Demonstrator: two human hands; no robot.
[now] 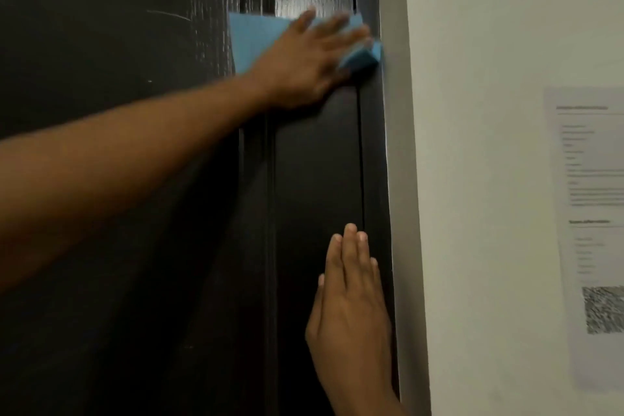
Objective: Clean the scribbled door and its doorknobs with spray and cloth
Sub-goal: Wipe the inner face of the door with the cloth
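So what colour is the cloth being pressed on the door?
Light blue, plain; the cloth shows in the head view, under the left hand.

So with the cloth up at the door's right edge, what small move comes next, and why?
Probably sweep the blue cloth leftward under the left hand: a pale scribble shows on the door just left of it, unwiped. The right hand lies flat on the door lower down.
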